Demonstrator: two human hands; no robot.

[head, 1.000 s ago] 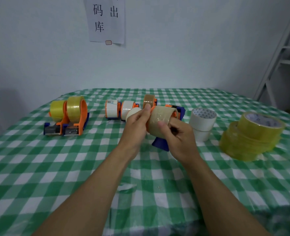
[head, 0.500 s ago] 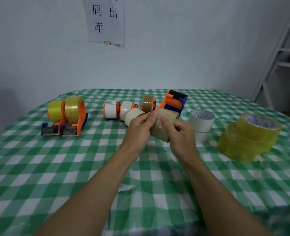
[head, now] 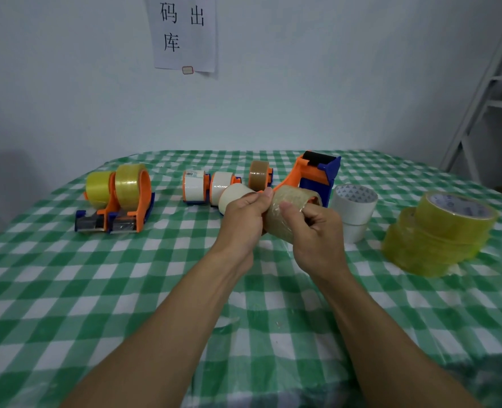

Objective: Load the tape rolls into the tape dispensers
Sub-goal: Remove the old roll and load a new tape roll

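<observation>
A tan tape roll [head: 285, 212] is held between both hands above the table's middle. My left hand [head: 245, 216] pinches its left edge with thumb and fingers. My right hand [head: 314, 231] grips its near side, thumb on top. Just behind the roll stands an orange and blue dispenser [head: 311, 179], tipped up, its black roller at the top. Its lower part is hidden by the roll. A cream roll [head: 232, 195] lies behind my left hand.
Two loaded orange dispensers [head: 120, 201] with yellow tape sit at the left. More loaded dispensers [head: 211, 187] stand at the back middle. Two stacked white rolls [head: 354, 209] and a pile of yellow rolls [head: 438, 231] lie at the right. A white shelf frame [head: 479, 92] stands far right.
The dispenser has tipped up behind the roll, its roller end now high. Both hands have shifted their hold on the tan roll, which now lies lower and more level.
</observation>
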